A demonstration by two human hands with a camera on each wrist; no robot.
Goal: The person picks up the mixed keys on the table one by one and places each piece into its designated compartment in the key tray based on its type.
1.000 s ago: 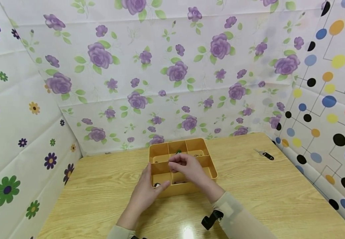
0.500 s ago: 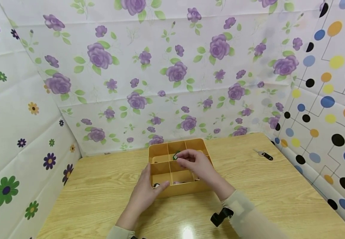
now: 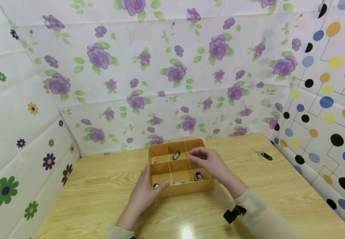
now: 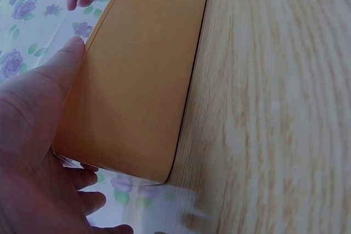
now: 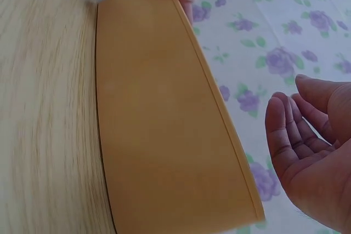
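An orange-yellow divided box (image 3: 184, 190) stands on the table. My left hand (image 3: 146, 189) grips its front left corner, the thumb at the front rim and the fingers along the left side. My right hand (image 3: 209, 162) hovers over the right compartments, fingers loosely bent and holding nothing; the right wrist view shows the hand (image 5: 312, 141) apart from the box. A green key tag (image 3: 176, 155) lies in the back middle compartment. A blue key tag (image 3: 199, 176) is in the front right one. A black-and-white item (image 3: 156, 185) shows partly in the front left compartment.
A key with a black tag (image 3: 267, 156) lies on the table at the right. Small items, hard to make out, lie low in the front middle compartment. Patterned cloth (image 3: 148, 83) hangs behind and at both sides of the table (image 3: 101, 189).
My right hand has moved right, away from the green key tag in the back middle compartment. The blue key tag has come into sight. My left hand has stayed at the box corner.
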